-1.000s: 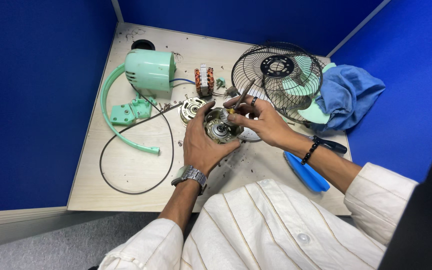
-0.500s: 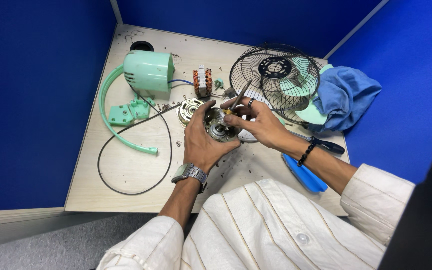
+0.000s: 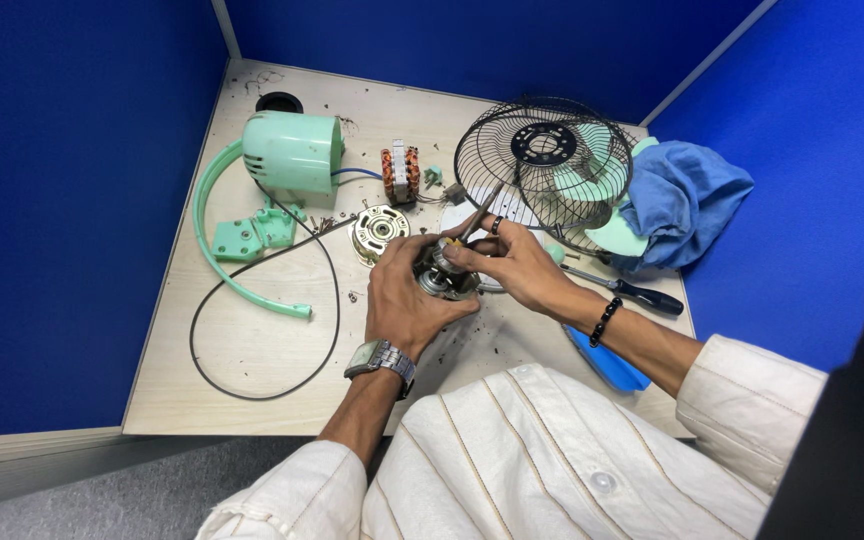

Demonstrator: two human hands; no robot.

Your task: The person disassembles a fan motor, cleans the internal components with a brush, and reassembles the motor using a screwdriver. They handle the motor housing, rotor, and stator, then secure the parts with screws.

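Bench contents, near edge to far corner.

- Left hand [image 3: 402, 300]: fingers wrapped around a round metal motor part [image 3: 440, 276], held just above the bench middle; metal wristwatch [image 3: 380, 357] on the wrist.
- Right hand [image 3: 512, 262]: fingers pinched narrow on a thin tool [image 3: 474, 222] whose tip meets the motor part; black bead bracelet [image 3: 604, 322] on the wrist.
- Blue flat item [image 3: 607, 362]: near right edge, partly under the right forearm.
- Black cable [image 3: 252, 330]: 1 loop, left half of the bench.
- Screwdriver [image 3: 632, 292], black handle: right edge, beyond the right wrist.
- Round metal end plate [image 3: 379, 230]: just beyond the left hand.
- Green curved stand [image 3: 227, 235] with bracket: left side.
- Copper-wound stator [image 3: 401, 172]: centre, toward the far edge.
- Green motor housing [image 3: 292, 152]: far left.
- Black wire fan guard [image 3: 544, 160] over green blades: far right.
- Blue cloth [image 3: 687, 200]: far right corner.
- Round hole [image 3: 279, 102]: far left corner.
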